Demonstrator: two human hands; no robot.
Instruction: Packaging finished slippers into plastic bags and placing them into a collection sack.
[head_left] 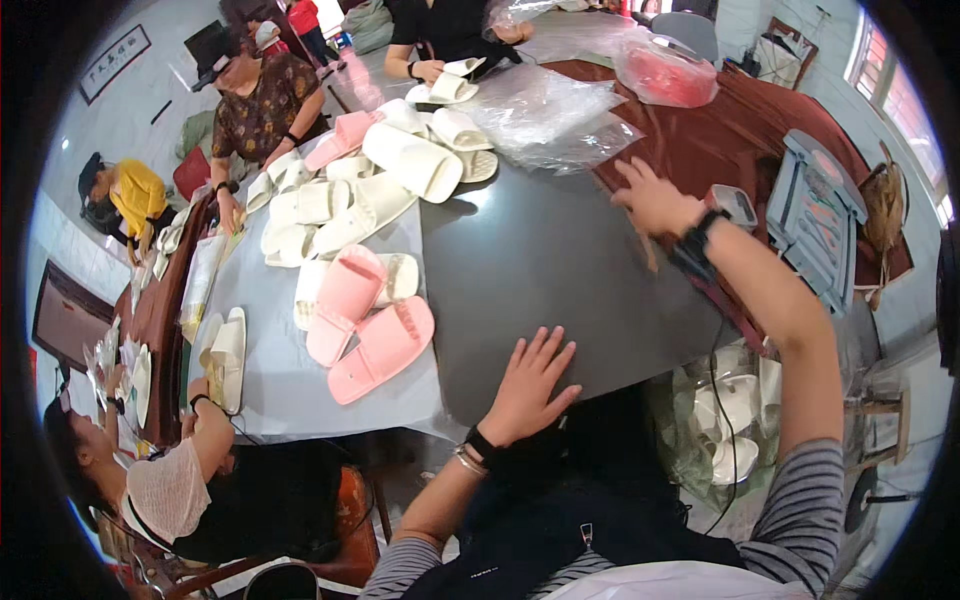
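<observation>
Slippers lie heaped across the far half of the desk [560, 250], which is dark grey where it is bare. The left hand [530, 385] rests flat on that bare top near its close edge, fingers spread and holding nothing; a dark band and a bracelet sit at its wrist. The right hand [655, 198] reaches further out to the right side, fingers spread and palm down, at the line where the grey top meets a dark red cloth [730, 140] (a black watch is on that wrist). It grips nothing that can be made out.

Nearest to the left hand, just to its left, a pair of pink slippers [370, 330] lies on a pale sheet [280, 380]. Behind them sits a pile of cream slippers [340, 205]. Crumpled clear plastic bags [560, 115] lie beyond the right hand. A clear bag of white slippers [725, 420] sits below the desk on the right. Other people sit around the desk, their hands at the cream slippers.
</observation>
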